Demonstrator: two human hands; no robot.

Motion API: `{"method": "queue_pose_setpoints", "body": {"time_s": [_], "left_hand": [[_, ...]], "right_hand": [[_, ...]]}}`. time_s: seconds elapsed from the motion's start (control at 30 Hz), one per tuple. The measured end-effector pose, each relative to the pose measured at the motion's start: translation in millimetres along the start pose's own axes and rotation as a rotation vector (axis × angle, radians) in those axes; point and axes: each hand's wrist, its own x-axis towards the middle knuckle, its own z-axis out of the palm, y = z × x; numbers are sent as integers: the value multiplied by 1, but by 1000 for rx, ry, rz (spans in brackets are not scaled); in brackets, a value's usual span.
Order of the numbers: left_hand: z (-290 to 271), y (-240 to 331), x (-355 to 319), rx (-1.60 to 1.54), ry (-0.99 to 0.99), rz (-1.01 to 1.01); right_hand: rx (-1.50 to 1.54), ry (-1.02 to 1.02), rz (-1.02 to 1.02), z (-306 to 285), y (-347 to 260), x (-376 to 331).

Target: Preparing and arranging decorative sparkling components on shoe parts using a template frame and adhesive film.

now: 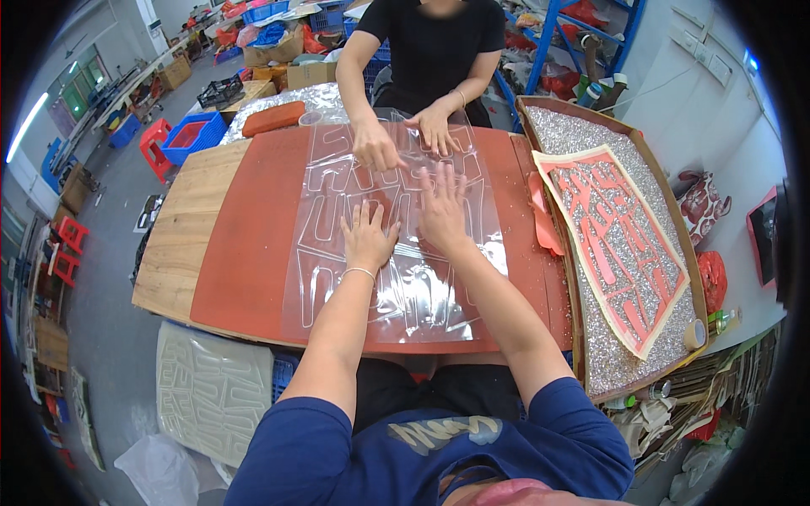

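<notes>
Head view: the clear plastic sheet (pixel 409 287) is lying on the red mat (pixel 245 228), right under the fingers. Left hand (pixel 369 242) and right hand (pixel 443 215) both look pretty flat on it, fingers spread, gripping nothing. Co-worker's hands (pixel 434 126) are over the far end.

A smooth grey floor (pixel 110 287) lies beneath red plastic stools (pixel 157 134). At left, a white tube light (pixel 27 127) glows near green-tinted window panes (pixel 74 99). A blue metal shelving rack (pixel 632 38) stands near the white right-hand wall (pixel 685 110).
</notes>
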Motion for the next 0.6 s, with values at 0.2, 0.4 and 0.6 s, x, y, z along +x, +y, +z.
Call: {"method": "queue_pose_setpoints", "body": {"time_s": [0.2,0.4,0.6], "left_hand": [[0,2,0,-3,-48,-6],[5,-3,1,21,-75,-20],[-3,1,5,14,-104,-31]], "right_hand": [[-9,-327,1,18,-35,57],[93,-529,127,11,-71,63],[223,197,25,43,-37,32]]}}
